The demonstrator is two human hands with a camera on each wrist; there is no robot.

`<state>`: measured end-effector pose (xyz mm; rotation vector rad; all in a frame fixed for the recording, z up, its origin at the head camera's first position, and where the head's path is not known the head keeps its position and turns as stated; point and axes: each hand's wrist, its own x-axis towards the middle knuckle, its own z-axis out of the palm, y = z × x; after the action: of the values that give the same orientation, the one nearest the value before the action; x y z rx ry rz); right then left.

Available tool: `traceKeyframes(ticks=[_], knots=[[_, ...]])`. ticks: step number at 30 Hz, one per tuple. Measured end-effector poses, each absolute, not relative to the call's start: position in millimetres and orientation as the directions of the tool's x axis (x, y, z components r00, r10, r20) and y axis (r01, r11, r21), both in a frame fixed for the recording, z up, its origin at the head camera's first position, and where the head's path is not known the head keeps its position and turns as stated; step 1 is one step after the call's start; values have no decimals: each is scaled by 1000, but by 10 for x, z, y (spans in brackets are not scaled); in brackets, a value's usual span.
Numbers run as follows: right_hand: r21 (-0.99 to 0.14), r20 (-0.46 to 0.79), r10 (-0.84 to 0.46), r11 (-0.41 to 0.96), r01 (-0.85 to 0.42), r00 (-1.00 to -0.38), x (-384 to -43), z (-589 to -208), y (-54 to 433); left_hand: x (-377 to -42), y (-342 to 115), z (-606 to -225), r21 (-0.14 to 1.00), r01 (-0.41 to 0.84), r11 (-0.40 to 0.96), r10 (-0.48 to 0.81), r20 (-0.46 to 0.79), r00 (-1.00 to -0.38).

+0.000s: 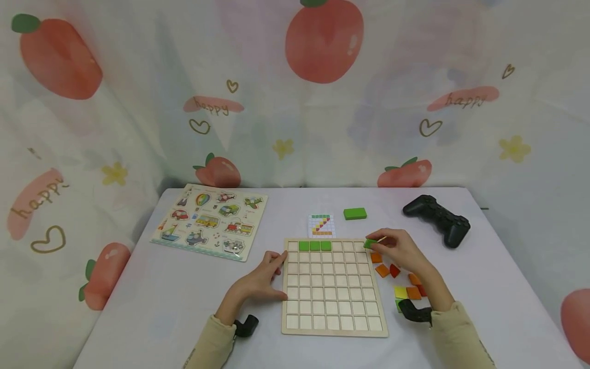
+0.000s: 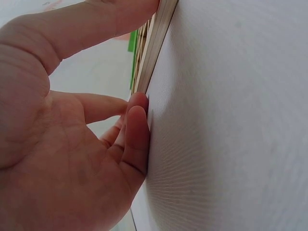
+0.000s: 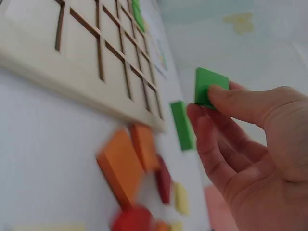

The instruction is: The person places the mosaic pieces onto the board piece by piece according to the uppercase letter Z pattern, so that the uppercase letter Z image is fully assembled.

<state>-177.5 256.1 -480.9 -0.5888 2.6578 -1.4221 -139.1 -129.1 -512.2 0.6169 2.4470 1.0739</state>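
From my remote station, I view a gridded wooden board (image 1: 332, 293) on the white worktop (image 1: 161, 307), whose near edge is cut off by the head view. The left hand (image 1: 259, 282) lies unclenched, thumb and forefinger touching the board's left edge; in the left wrist view the uppermost digit partly leaves the frame, and the board shows only as a narrow strip. The right hand (image 1: 400, 251) pinches a green tile (image 3: 207, 83) at the board's far right corner; the thumb covers part of it, and from the head view I cannot tell whether it touches the rim.

Three green squares (image 1: 315, 246) occupy the second to fourth cells of the far row. Beside the board's right edge lie loose orange, red and yellow tiles (image 1: 400, 292); the right forearm and a black wrist device (image 1: 417, 311) hide some, and the right wrist view blurs and crops the nearest. A pattern card (image 1: 321, 226) adjoins the board's far edge, its print too small to read fully. Beyond are a green block (image 1: 355, 213), a picture puzzle (image 1: 209, 223) toward the worktop's far left corner, and a black game controller (image 1: 437, 220) toward its far right corner.
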Motion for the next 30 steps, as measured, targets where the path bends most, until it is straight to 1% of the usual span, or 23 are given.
traceKeyframes(ticks=[3,6,10,14,23,27,30], knots=[[-841,147,-385,436,-320,-911,-1907,-4913,2390,-1390,-1296,-5131,761,232,606,540,-179,-823],[-860,114,-398,420,-291,-910,-1998,-4977,2250,-1390,-1299,-5136,760,233,606,540,-178,-823],[-844,60,-396,470,-258,-916,-2046,-5000,2114,-1386,-1300,-5132,756,237,610,538,-176,-824],[-800,36,-385,542,-257,-922,-2060,-5023,2024,-1381,-1299,-5112,754,236,613,536,-177,-826],[-742,88,-375,594,-312,-923,-2066,-5091,1899,-1381,-1292,-5102,750,241,617,536,-176,-825],[-713,89,-363,627,-314,-928,-2063,-5095,1863,-1382,-1292,-5112,749,243,616,538,-174,-825],[-684,62,-370,660,-310,-927,-2051,-5064,1848,-1379,-1296,-5115,750,243,616,538,-174,-825]])
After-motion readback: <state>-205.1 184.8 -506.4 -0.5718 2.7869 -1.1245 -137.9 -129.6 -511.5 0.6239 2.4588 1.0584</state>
